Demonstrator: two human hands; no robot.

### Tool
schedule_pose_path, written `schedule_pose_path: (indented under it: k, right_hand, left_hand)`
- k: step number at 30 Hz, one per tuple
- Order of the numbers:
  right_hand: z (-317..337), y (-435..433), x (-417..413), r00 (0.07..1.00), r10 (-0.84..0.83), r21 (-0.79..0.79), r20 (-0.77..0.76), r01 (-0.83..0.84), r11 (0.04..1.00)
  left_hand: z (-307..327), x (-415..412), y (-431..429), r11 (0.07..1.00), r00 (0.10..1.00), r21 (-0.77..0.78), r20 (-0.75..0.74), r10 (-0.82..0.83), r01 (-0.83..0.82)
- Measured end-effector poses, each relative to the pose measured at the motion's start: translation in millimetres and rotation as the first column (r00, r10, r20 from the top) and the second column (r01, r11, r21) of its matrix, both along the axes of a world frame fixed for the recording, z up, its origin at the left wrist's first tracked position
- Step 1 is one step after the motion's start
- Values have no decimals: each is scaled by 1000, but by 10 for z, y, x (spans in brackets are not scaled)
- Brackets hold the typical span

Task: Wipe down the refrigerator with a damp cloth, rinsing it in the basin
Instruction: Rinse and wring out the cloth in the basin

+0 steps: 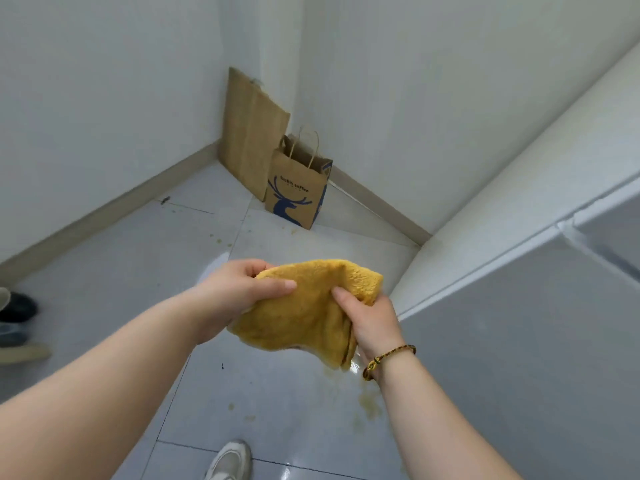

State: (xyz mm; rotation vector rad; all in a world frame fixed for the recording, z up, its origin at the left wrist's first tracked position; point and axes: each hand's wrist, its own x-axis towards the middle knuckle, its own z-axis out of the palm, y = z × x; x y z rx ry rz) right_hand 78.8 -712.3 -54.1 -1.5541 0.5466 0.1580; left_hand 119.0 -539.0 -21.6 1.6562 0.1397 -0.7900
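Both hands hold a folded yellow cloth (311,306) in the air over the tiled floor. My left hand (239,289) grips its upper left edge, thumb lying across the top. My right hand (367,320) grips its right side, fingers curled round the fold; a braided bracelet sits on that wrist. The grey and white refrigerator (519,323) stands at the right, its side and door seam showing, close beside my right hand. No basin is in view.
Two brown paper bags stand in the wall corner, a plain one (251,133) and one with a blue deer print (298,192). Yellowish spots (367,403) mark the wet floor below the cloth. My shoe (230,460) is at the bottom; other shoes (17,323) lie at the left edge.
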Motion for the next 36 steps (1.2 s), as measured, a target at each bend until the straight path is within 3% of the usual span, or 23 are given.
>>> schedule_pose_path:
  k: [6,10,15,18,22,25,29,36]
  right_hand:
    - [1228,481,-123,996,80,31,45,-82,996]
    - [1781,1067,-316,942,319,14,104,-322,947]
    - [2102,2251,-608,800,584,-55,138,-583,811]
    - [2102,3141,-818,703,701,-49,119,-701,712]
    - [1921,4197,-1122,617,784,-37,66,-784,620]
    - [1686,4919,-1366,588,809,-2,12,-809,588]
    - [1352,5525,-1510,560,824,3,-87,-827,563]
    - [828,6199,-1165,486,853,-95,-188,-874,477]
  left_hand:
    - [1152,-515,620,986,984,-76,86,158,-152]
    - [1605,-1153,1277,924,920,-134,120,373,-357]
    - [1814,-1820,2231,684,662,-191,174,729,-704]
    - [1777,-2225,2965,484,454,-217,174,874,-848]
    - [1591,-2681,3830,339,316,-167,149,937,-926]
    - [1401,-2961,4392,297,284,-70,157,946,-952]
    - [1122,-3060,4863,293,308,111,162,937,-950]
    - [590,-2853,5454,180,174,145,-54,983,-973]
